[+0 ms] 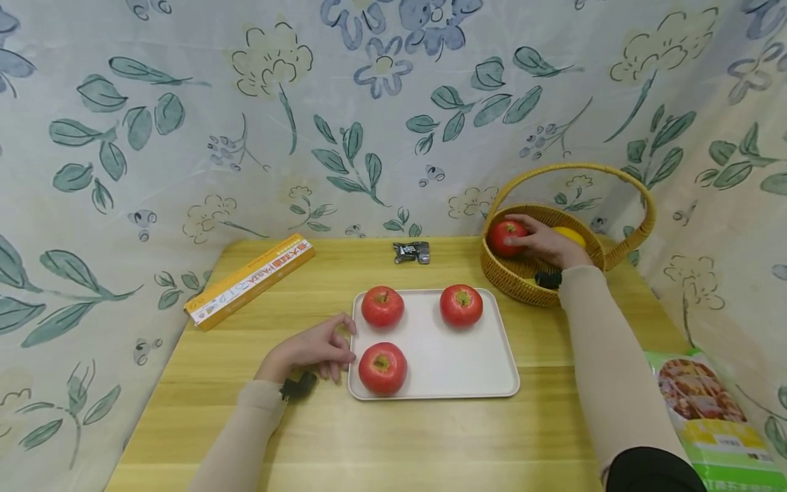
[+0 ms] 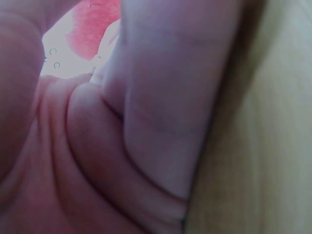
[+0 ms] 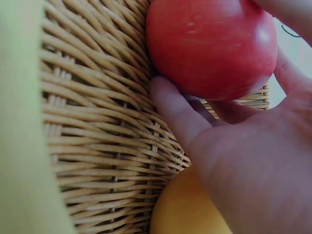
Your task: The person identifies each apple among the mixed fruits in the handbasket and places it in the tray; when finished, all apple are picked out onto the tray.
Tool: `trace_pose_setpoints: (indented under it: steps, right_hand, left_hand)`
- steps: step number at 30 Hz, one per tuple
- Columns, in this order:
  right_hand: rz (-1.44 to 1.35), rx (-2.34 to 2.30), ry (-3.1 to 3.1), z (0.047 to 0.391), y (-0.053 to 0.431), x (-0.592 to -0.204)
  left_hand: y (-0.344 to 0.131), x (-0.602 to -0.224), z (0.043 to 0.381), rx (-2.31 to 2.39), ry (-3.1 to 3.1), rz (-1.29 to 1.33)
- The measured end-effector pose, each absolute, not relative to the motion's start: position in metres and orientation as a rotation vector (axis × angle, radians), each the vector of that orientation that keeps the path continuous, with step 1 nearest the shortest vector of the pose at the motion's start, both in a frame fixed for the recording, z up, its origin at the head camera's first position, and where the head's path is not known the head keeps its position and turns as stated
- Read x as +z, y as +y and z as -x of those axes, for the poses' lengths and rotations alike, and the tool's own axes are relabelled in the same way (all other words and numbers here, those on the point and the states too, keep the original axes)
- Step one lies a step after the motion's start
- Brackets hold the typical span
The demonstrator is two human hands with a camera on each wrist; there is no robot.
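Inside the wicker basket (image 1: 519,283) at the back right, my right hand (image 1: 544,244) grips a red apple (image 1: 505,239). The right wrist view shows its fingers and thumb around the apple (image 3: 209,46), which is right by the woven wall. A yellow fruit (image 1: 570,236) lies under and behind that hand, partly hidden. My left hand (image 1: 316,347) rests at the left edge of a white tray (image 1: 449,362), fingers loosely curled and holding nothing. On the tray are three red apples: one back left (image 1: 382,307), one front left (image 1: 382,369), one back right (image 1: 461,306).
A long orange pasta box (image 1: 251,281) lies at the back left of the wooden table (image 1: 430,444). Behind the tray is a small black packet (image 1: 411,252). A green food bag (image 1: 716,417) is at the right. The basket's tall handle (image 1: 574,166) arches over its opening.
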State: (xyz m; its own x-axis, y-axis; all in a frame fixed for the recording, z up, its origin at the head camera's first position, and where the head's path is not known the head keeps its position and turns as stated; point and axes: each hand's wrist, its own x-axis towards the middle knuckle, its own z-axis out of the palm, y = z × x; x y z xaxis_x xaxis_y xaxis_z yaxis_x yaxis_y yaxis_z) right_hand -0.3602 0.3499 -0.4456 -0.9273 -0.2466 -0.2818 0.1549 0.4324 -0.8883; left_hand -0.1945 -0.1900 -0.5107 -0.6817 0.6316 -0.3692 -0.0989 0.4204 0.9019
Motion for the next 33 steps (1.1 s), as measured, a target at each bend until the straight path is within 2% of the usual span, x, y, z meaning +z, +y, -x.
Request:
trace_pose_setpoints:
  steps: [24,33]
  right_hand:
    - [-0.006,-1.460,2.557,0.341,0.341,-0.412]
    - [-0.038,-1.554,2.636,0.306,0.327,-0.392]
  left_hand:
    - [-0.188,-0.504,0.191,1.326,1.960,-0.457]
    - [-0.187,-0.503,0.190,1.320,1.971,-0.462]
